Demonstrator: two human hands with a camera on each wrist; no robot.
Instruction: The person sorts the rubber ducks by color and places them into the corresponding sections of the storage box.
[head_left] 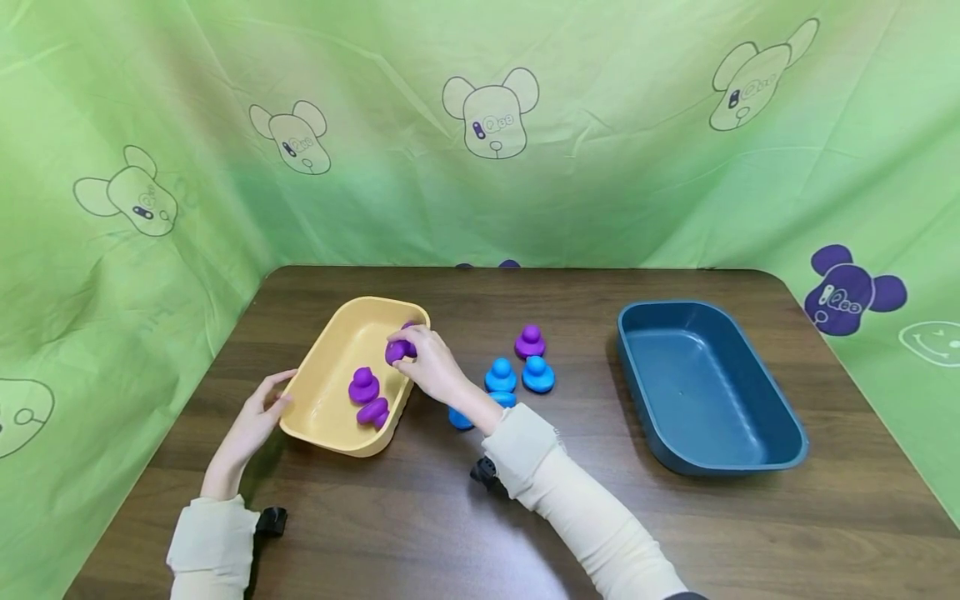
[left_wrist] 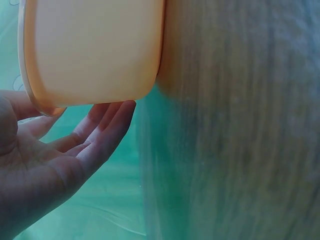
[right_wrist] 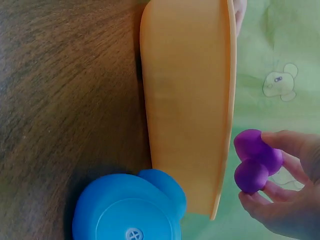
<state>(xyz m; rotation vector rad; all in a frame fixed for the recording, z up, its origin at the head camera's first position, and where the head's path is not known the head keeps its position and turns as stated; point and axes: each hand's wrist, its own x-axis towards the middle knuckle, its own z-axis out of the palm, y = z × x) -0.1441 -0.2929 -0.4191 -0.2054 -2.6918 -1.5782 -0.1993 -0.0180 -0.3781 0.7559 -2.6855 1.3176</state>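
Observation:
My right hand (head_left: 431,362) pinches a purple toy with rounded lobes (right_wrist: 252,160) between thumb and fingers, above the right rim of the yellow tray (head_left: 318,392). Inside that tray, a purple toy (head_left: 363,386) stands upright with another purple toy (head_left: 372,412) tipped over beside it. A bit of purple also shows behind the right hand's fingers. At the tray's left end, my left hand (head_left: 255,417) touches the outside and rim with loosely bent fingers. In the left wrist view, its fingertips (left_wrist: 129,106) rest against the tray's wall.
Right of the yellow tray stand several blue toys (head_left: 500,376), partly hidden by the right forearm, and one purple toy (head_left: 530,342) behind them. A dark blue tray (head_left: 705,392) is on the table's right side. Green printed cloth (head_left: 585,192) encloses the table.

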